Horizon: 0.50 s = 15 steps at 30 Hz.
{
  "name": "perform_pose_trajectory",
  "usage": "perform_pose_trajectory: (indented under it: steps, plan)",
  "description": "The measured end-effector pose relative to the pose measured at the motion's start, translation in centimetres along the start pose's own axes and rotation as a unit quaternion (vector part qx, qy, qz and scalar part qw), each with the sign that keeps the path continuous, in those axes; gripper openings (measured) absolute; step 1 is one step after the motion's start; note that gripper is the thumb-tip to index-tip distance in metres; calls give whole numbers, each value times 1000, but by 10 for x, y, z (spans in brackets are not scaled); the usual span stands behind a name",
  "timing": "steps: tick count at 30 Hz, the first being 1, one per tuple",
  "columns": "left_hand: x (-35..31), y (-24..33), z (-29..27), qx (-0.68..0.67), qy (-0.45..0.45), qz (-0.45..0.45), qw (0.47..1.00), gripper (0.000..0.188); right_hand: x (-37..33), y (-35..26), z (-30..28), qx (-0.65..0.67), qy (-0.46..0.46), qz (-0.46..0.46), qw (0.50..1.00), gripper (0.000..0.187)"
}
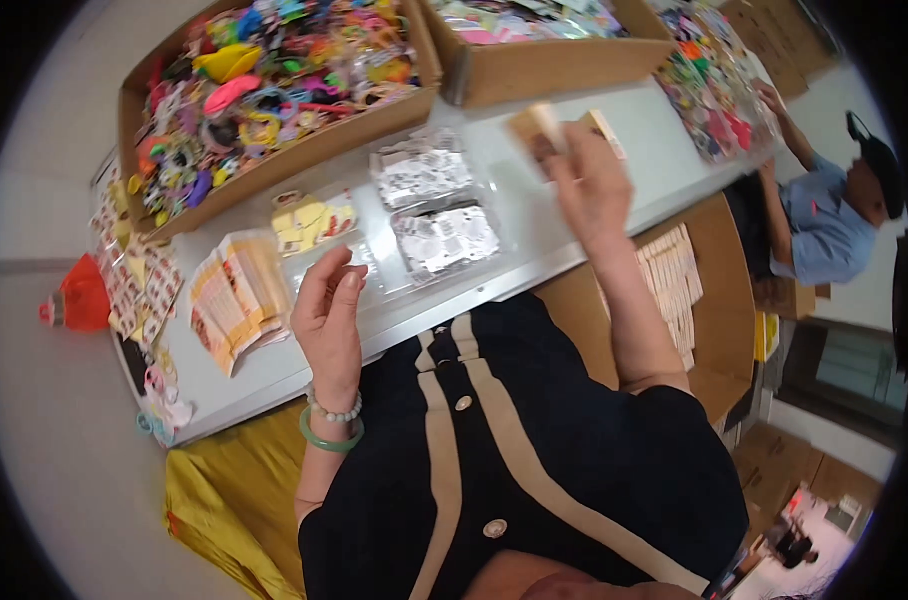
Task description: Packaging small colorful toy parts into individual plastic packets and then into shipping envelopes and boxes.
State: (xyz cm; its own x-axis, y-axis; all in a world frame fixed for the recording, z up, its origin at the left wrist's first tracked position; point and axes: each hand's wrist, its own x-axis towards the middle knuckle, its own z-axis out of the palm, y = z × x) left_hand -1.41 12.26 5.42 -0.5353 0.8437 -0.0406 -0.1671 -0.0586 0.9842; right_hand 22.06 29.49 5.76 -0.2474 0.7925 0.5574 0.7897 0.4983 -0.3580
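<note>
My right hand [596, 185] is raised over the table's right part, fingers closed on a small tan printed packet [536, 130] that is blurred by motion. A similar packet [604, 132] shows just behind the fingers; whether it is held or lies on the table I cannot tell. Near the table's front edge, my left hand [329, 315] hovers with loosely curled fingers apart and nothing in them. Beside it are a stack of orange-and-white paper bags [239, 295] and some yellow cards [314, 222]. Between my hands, a clear plastic tray [379, 250] bears two bundles of white printed cards [449, 240].
A cardboard box [304, 135] of small colourful toys stands at the far left, another box [559, 70] beside it. Bagged trinkets [709, 90] lie far right. An open carton [719, 290] of packets stands by my right arm. A co-worker [829, 215] sits at the right.
</note>
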Motion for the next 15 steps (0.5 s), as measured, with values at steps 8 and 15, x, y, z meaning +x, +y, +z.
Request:
perform_pose_trajectory:
  steps: [8, 15]
  plan:
    - [13, 7, -93, 470, 207, 151, 845, 25, 2, 88, 2, -254, -40, 24, 966, 29]
    - [22, -23, -159, 530, 178, 14, 829, 73, -5, 48, 20, -61, -7, -18, 998, 21]
